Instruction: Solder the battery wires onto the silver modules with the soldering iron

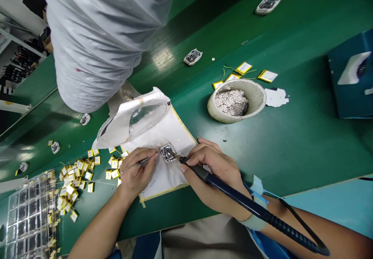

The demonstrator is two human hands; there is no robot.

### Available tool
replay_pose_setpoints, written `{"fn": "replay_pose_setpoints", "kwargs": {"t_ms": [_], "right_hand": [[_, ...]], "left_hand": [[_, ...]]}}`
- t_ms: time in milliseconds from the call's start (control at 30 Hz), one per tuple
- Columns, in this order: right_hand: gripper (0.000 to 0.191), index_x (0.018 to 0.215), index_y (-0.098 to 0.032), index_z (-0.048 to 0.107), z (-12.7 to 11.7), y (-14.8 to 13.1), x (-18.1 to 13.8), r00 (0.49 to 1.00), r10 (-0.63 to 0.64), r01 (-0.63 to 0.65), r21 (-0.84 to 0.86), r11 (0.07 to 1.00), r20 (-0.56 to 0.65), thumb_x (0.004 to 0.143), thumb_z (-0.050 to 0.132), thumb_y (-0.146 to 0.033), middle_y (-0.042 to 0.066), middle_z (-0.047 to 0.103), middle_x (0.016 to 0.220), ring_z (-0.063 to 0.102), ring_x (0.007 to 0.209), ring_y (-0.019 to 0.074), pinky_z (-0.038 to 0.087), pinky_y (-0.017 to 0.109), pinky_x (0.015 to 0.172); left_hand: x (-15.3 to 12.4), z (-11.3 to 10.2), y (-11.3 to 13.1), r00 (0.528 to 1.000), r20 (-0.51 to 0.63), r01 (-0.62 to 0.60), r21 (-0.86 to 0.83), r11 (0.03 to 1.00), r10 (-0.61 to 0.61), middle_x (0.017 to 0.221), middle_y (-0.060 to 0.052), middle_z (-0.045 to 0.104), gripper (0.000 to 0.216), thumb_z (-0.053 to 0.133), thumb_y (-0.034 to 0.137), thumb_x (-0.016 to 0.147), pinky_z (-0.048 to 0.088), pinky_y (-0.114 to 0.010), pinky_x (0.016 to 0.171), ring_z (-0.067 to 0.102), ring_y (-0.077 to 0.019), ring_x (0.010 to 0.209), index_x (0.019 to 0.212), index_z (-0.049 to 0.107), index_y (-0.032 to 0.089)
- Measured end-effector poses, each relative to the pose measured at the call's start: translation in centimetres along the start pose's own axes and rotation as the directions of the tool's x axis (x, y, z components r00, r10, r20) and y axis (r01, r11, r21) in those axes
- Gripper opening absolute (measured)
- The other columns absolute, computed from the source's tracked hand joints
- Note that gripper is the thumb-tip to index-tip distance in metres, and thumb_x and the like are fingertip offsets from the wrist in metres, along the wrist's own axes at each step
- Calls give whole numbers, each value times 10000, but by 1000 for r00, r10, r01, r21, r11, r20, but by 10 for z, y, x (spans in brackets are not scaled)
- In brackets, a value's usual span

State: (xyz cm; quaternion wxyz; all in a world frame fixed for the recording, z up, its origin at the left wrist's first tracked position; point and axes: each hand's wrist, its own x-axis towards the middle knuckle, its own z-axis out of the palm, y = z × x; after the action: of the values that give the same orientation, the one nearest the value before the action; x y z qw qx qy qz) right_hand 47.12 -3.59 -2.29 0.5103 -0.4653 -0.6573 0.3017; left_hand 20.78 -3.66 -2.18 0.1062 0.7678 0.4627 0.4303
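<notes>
On a white sheet (175, 134) edged with yellow tape lies a small watch-like case (168, 153) with its circuit board showing. My right hand (217, 169) grips a soldering iron (201, 172), and the iron's tip is over the board inside the case. In my left hand (136, 171) is a pair of thin metal tweezers (136, 165), pinched between thumb and fingers. The tweezers' point reaches the left edge of the case. Around my right wrist sits a pale strap (258, 200) with a blue clip.
A pot of silvery solder bits (231, 101) stands at the right, near several yellow-edged batteries (243, 68). More batteries (77, 173) are heaped left of the sheet, beside a clear compartment tray (30, 212). A large grey duct (101, 37) hangs above. Open cases (193, 57) lie farther back.
</notes>
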Motion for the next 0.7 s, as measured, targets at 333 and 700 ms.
{"fn": "replay_pose_setpoints", "kwargs": {"t_ms": [333, 700], "right_hand": [[211, 1009, -335, 707, 0, 0, 0, 1000, -1, 1, 0, 1000, 18, 1099, 875, -243, -72, 785, 805, 813, 711, 222, 740, 601, 1194], [218, 1016, -349, 699, -3, 0, 2, 1000, 2, -2, 25, 1000, -9, 1098, 861, -230, -68, 766, 791, 811, 693, 236, 791, 593, 1157]], "left_hand": [[3, 0, 0, 1000, 16, -10, -7, 1000, 10, 1135, -53, 993, 234, 904, 140, 1203, 868, -399, 810, 1007, -252, 986, 1372, 913, 302], [3, 0, 1, 1000, 5, 3, -1, 1000, -3, 1125, -46, 996, 170, 913, 147, 1192, 857, -372, 803, 1006, -245, 971, 1300, 930, 279]]}}
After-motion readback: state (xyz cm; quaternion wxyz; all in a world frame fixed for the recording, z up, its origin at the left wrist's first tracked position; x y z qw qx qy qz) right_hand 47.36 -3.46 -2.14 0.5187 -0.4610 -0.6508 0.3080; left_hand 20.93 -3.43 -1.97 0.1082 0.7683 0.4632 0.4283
